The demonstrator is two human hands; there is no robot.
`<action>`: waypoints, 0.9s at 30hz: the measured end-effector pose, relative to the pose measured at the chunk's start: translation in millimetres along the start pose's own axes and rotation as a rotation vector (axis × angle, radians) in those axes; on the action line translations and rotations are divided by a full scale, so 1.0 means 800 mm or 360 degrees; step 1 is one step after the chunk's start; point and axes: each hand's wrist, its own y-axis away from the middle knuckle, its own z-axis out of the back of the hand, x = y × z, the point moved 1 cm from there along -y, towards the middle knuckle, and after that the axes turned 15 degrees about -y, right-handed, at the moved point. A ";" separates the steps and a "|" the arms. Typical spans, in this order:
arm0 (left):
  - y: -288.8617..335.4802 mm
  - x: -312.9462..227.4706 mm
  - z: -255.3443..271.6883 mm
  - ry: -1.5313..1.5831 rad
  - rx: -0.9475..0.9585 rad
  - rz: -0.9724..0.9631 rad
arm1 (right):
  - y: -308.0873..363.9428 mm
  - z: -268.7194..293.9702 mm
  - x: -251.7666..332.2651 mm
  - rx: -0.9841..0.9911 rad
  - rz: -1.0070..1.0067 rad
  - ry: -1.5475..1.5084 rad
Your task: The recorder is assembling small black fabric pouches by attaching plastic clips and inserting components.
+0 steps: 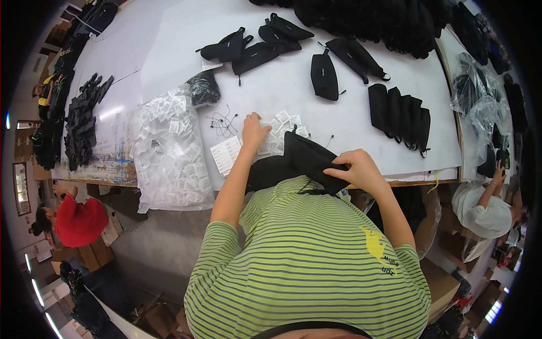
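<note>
Pinching the black pouch (307, 153) at frame centre by its right edge, the right hand (361, 168) likely has light, floppy fabric best held at edges; the left hand (254, 133), hold unclear, nears white tags (285, 121).

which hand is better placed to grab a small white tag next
Probably the left hand: it is beside the small white tags, while the right hand pinches the black pouch.

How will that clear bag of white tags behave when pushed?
The clear bag will probably sag, since it looks wrinkled and its white tags jumbled. It may slip off if pushed nearer, as its near end seems to overhang the table.
</note>
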 end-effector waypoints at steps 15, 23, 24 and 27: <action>0.084 -0.152 0.176 0.0183 -0.0477 -0.1053 | -0.018 -0.007 0.020 -0.0322 0.0484 0.0604; 0.110 -0.126 0.094 0.2976 0.0688 0.0269 | -0.018 -0.020 0.060 -0.0807 0.0693 0.0139; 0.117 -0.149 0.119 0.2999 0.0583 0.0354 | -0.021 -0.026 0.054 -0.0902 0.0809 0.0093; 0.110 -0.158 0.147 0.2865 0.0353 0.0390 | -0.022 -0.039 0.047 -0.1402 0.0463 -0.0717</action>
